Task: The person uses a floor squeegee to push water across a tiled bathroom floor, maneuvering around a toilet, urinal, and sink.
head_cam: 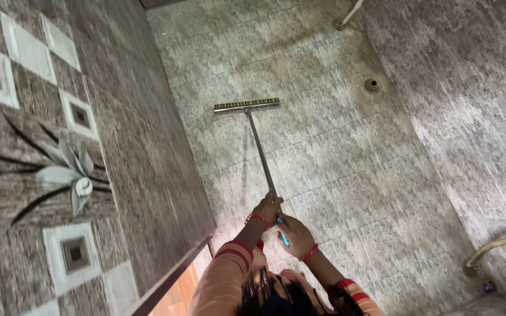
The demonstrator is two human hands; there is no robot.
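A long floor wiper lies out ahead on the wet grey tiled floor [335, 158]. Its flat head [247, 105] sits crosswise, far from me, and a thin metal shaft [260, 149] runs back toward me. My left hand [266, 209], with a red bangle and an orange sleeve, grips the shaft higher up. Just behind it, my right hand [294, 235] closes around the blue grip [283, 236] at the shaft's end. Dark hair shows at the bottom edge.
A round floor drain [372, 85] lies to the far right of the wiper head. A patterned tiled wall [60, 169] rises on the left and another wall [469, 105] on the right. A curved hose [493, 247] comes in at the lower right. A white pipe [349, 13] stands at the top.
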